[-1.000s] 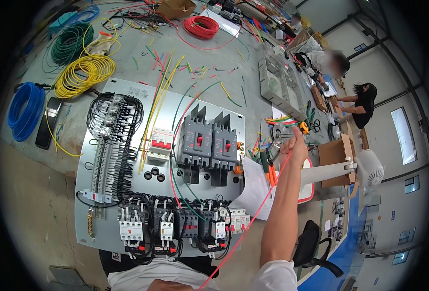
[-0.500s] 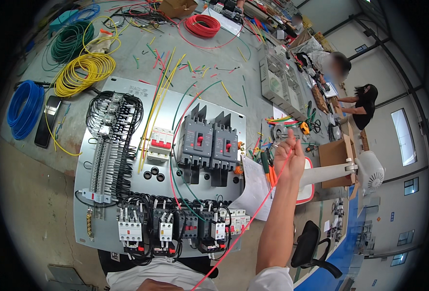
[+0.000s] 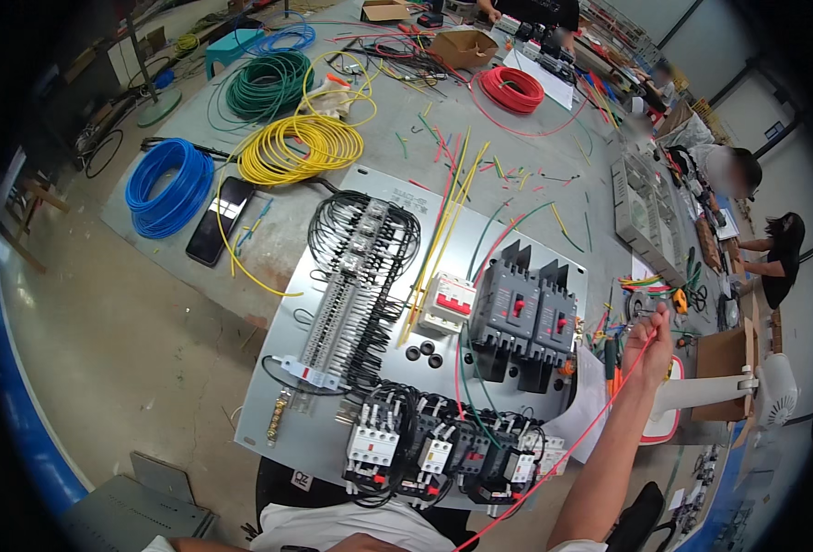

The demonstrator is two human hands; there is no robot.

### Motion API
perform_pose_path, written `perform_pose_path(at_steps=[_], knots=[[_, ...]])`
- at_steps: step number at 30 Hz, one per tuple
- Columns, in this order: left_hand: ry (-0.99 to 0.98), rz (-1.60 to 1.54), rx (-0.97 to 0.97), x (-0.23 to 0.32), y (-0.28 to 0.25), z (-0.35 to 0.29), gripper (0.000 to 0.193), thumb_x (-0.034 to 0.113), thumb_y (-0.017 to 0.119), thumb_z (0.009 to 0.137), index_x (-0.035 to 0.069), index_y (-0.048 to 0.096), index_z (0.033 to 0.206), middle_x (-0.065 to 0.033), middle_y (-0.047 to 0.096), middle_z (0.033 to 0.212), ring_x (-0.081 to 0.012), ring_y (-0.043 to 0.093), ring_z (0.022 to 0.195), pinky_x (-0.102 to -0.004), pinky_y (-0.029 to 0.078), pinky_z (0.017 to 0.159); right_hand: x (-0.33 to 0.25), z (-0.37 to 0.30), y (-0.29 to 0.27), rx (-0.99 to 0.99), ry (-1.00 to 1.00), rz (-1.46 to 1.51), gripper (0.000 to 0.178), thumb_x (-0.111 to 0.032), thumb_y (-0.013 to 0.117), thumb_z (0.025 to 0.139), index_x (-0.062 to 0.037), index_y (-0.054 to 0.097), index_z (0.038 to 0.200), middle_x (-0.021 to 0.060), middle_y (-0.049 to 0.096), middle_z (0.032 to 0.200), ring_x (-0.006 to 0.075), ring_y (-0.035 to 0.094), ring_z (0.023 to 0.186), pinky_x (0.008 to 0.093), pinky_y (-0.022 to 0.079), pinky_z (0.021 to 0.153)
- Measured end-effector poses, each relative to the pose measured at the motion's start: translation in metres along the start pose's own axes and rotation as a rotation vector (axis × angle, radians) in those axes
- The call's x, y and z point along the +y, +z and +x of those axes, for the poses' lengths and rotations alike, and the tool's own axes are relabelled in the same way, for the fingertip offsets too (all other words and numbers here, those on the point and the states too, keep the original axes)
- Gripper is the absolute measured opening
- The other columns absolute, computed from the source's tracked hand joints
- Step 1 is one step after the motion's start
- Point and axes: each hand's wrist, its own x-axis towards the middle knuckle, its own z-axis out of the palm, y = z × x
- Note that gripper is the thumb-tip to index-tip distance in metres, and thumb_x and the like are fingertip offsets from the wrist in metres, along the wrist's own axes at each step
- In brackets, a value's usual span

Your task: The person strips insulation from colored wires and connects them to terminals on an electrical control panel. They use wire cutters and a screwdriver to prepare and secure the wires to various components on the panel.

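Note:
My right hand (image 3: 650,348) is raised at the right of the metal mounting plate (image 3: 273,405), its fingers closed on a red wire (image 3: 563,458). From there the wire runs taut and slanting down past the plate's near right corner to the bottom edge of the view. Only the back of my left hand (image 3: 372,543) shows at the bottom edge; its fingers are out of sight. On the plate stand two dark grey circuit breakers (image 3: 517,308), a small white breaker with red levers (image 3: 450,302), a terminal strip (image 3: 328,322) with black wires, and a row of contactors (image 3: 374,442).
Blue (image 3: 163,189), yellow (image 3: 301,147), green (image 3: 273,87) and red wire coils (image 3: 512,90) lie on the table, with a phone (image 3: 220,221) at left. Cut wire bits are scattered beyond the plate. A white fan (image 3: 774,391) and a carton (image 3: 724,368) stand right. Other people work farther off.
The view has swung left, so everything sits farther right in it. My right hand still grips the red wire beside the plate. Less of my left hand shows clearly.

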Motion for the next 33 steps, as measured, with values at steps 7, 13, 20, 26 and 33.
perform_pose_path(at_steps=[7, 13, 20, 26, 33], knots=[[0.095, 0.225, 0.106, 0.012, -0.017, -0.002, 0.030, 0.015, 0.061, 0.097, 0.003, 0.048, 0.072, -0.0149, 0.046, 0.062, -0.0364, 0.051, 0.057, -0.0449, 0.038, 0.053, 0.030, 0.003, 0.070, -0.085, 0.175, -0.124, 0.029, -0.023, 0.051, 0.109, -0.0006, 0.058, 0.126, 0.0001, 0.060, 0.083, 0.0081, 0.051, 0.069, 0.0239, 0.045, 0.061], [0.117, 0.584, 0.248, 0.038, -0.063, 0.036, 0.036, 0.014, 0.060, 0.099, 0.003, 0.046, 0.069, -0.0118, 0.042, 0.063, -0.0322, 0.046, 0.054, -0.0414, 0.036, 0.051, 0.053, -0.055, 0.151, -0.310, 0.309, -0.483, 0.041, -0.022, 0.054, 0.106, 0.0064, 0.055, 0.136, 0.0100, 0.070, 0.098, 0.0120, 0.063, 0.077, 0.0272, 0.053, 0.071], [0.167, 1.065, 0.594, 0.006, -0.130, 0.121, 0.039, 0.025, 0.055, 0.102, 0.004, 0.055, 0.069, -0.0158, 0.057, 0.063, -0.0390, 0.057, 0.056, -0.0491, 0.042, 0.052, 0.075, -0.114, 0.161, -0.492, 0.418, -0.880, 0.036, -0.018, 0.063, 0.101, 0.0009, 0.063, 0.131, 0.0092, 0.073, 0.103, 0.0123, 0.066, 0.084, 0.0274, 0.054, 0.077], [-0.072, 1.354, 0.555, -0.021, -0.155, 0.159, 0.039, 0.030, 0.059, 0.099, 0.005, 0.060, 0.069, -0.0158, 0.064, 0.068, -0.0381, 0.063, 0.064, -0.0495, 0.047, 0.057, 0.080, -0.160, 0.143, -0.553, 0.166, -1.391, 0.024, -0.017, 0.068, 0.095, 0.0000, 0.070, 0.111, 0.0141, 0.072, 0.093, 0.0245, 0.070, 0.081, 0.0338, 0.054, 0.074], [0.017, 1.103, 0.634, 0.002, -0.136, 0.131, 0.026, 0.026, 0.068, 0.096, 0.006, 0.066, 0.079, -0.0128, 0.062, 0.064, -0.0294, 0.060, 0.055, -0.0390, 0.046, 0.053, 0.074, -0.178, 0.134, -0.592, 0.101, -1.706, 0.024, -0.024, 0.070, 0.092, -0.0021, 0.071, 0.102, 0.0138, 0.071, 0.089, 0.0335, 0.068, 0.084, 0.0453, 0.053, 0.075]])
